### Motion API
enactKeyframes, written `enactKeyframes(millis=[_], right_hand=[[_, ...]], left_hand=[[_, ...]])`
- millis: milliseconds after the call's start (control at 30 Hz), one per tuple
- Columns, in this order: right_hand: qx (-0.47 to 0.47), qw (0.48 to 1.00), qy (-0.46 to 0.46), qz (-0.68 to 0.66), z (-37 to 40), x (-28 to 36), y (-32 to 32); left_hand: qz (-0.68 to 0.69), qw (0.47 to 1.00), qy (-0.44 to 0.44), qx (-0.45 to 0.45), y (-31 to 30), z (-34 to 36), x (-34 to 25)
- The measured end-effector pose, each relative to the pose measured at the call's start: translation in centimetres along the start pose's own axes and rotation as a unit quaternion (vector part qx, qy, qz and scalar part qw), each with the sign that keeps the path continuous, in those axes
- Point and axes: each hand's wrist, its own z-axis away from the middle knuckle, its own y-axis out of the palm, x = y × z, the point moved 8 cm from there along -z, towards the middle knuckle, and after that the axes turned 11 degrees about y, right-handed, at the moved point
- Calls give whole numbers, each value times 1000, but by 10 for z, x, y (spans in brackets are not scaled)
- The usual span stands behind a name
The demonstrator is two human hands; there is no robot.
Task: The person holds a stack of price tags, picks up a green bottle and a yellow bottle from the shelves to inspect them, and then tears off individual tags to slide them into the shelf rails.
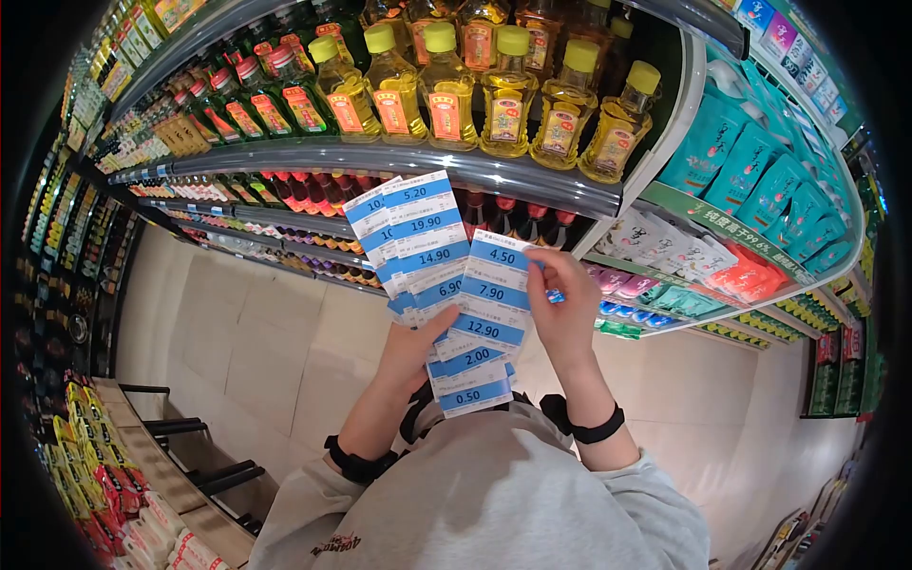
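Observation:
Several blue-and-white price label strips (425, 254) are fanned out in front of my body, with printed numbers such as 19.90 and 14.90. My left hand (418, 344) grips them near the middle, its thumb lying over their front. Another strip (493, 302), with 4.50 at its top and 7.90 below, overlaps them on the right. My right hand (564, 302) pinches this strip at its upper right edge between thumb and finger. Both wrists wear black bands.
Curved shelf edges (361, 157) run ahead, carrying yellow-capped bottles (446, 95) and green bottles (300, 100). Teal pouches (757, 176) stand on a shelf at the right. Packaged goods (95, 456) lie at the lower left beside a wooden ledge and black brackets. Tiled floor (275, 328) shows below.

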Motion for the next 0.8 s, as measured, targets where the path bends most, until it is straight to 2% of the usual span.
enactKeyframes(millis=[33, 67, 100, 167, 200, 267, 300, 367, 500, 600, 633, 700, 733, 800], right_hand=[[7, 1000, 4, 5, 2, -1, 2], [58, 997, 57, -14, 3, -11, 6], [59, 997, 57, -14, 3, -12, 5], [142, 974, 135, -117, 5, -25, 15], [141, 974, 136, -117, 6, -28, 13], [186, 978, 85, -35, 9, -27, 17], [185, 978, 85, -35, 10, -26, 16], [139, 989, 1, 48, 12, -10, 12], [173, 984, 47, 23, 21, -21, 15], [225, 969, 53, 92, 31, -32, 22], [224, 969, 54, 91, 31, -27, 23], [63, 982, 17, 177, 25, -6, 4], [62, 982, 18, 177, 23, -1, 4], [46, 989, -41, 132, 20, 15, 2]], left_hand=[[-56, 998, 30, 29, 2, -1, -2], [-56, 998, 30, 29, 1, -2, 0], [-60, 997, 43, 23, -1, -3, -1], [-64, 996, 56, 15, -5, -3, 0], [-86, 994, 74, 13, -7, -3, -2], [-108, 990, 91, 12, -7, -3, -5], [-138, 983, 125, 4, -7, -3, -11], [-168, 973, 158, -3, -6, -2, -17], [-204, 961, 182, -50, -12, -2, -24], [-213, 955, 198, -61, -14, -1, -25], [-219, 953, 201, -59, -14, -1, -26], [-236, 949, 202, -48, -13, 0, -26], [-251, 946, 204, -37, -11, 1, -26], [-251, 945, 209, -25, -4, 3, -27]])
